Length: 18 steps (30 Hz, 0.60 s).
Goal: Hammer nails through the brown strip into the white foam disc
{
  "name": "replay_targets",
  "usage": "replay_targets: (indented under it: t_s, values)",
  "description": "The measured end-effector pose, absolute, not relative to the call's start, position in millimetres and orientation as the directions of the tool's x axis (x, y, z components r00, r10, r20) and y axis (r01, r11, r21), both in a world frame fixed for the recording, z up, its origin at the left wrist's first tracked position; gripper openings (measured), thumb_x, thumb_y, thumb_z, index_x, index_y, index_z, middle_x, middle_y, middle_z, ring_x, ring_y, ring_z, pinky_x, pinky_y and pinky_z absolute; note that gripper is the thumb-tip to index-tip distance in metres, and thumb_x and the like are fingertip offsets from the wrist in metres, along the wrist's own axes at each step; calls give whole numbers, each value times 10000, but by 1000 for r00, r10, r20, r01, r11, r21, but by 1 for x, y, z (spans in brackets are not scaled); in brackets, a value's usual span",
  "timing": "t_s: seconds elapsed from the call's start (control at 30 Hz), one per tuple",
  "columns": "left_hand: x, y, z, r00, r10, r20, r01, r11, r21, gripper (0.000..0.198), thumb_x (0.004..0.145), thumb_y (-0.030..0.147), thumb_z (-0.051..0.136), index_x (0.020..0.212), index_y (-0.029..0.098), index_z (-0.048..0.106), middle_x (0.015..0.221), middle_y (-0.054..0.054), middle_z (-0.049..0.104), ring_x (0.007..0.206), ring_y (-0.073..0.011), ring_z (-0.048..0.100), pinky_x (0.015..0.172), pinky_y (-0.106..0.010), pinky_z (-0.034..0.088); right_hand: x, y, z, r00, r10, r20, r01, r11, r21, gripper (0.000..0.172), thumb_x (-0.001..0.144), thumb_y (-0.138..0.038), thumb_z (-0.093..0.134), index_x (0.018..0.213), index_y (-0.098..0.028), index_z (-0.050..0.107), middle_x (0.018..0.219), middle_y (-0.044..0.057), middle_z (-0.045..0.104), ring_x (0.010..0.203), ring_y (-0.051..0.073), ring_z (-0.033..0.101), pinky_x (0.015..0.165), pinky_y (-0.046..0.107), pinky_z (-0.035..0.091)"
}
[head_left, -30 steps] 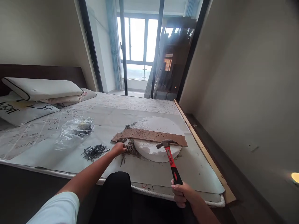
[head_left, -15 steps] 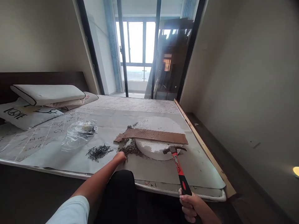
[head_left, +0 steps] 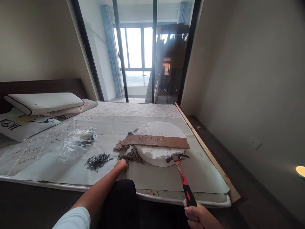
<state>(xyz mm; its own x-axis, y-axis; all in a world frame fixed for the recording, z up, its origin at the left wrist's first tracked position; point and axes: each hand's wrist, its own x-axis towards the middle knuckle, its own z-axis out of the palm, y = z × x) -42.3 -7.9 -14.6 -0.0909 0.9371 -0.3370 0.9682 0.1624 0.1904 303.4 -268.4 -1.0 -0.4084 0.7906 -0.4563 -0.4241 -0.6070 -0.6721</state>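
Right hand (head_left: pixel 199 216) grips the hammer (head_left: pixel 182 173) low for leverage; left hand (head_left: pixel 121 164), fingers curled, pinches at the rubble (head_left: pixel 131 156) beside the foam disc (head_left: pixel 159 143).

A claw hammer with a steel head and a red-and-black handle (head_left: pixel 182 176) slants up from the lower right, gripped at the butt of its handle by the right hand (head_left: pixel 199 216); its head hangs just before the near edge of a round white foam slab (head_left: pixel 158 140). A heap of small dark bent nails and debris (head_left: pixel 132 156) lies on the bed against the slab's left edge, with the left hand (head_left: pixel 122 164) touching its near side.
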Motion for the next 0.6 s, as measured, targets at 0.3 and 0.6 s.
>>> replay_targets:
  t_s: [0.3,0.6]
  values:
    - [-41,5,20,-106,909,-402,889,268,372,127,688,245,558,619,141,541,545,-62,606,457,-152,546,436,-231,387,313,-276,14,-390,820,-419,-426,-564,-707,338,589,-348,664,719,-217,381,397,-148,283,297,9,159,367,161,96]
    - [15,48,89,178,938,-296,492,176,852,326,594,425,709,661,123,605,569,-35,614,533,-128,576,553,-243,475,317,-277,18,-327,868,-373,-473,-492,-731,329,584,-364,658,684,-206,388,424,-129,273,364,17,160,405,176,114]
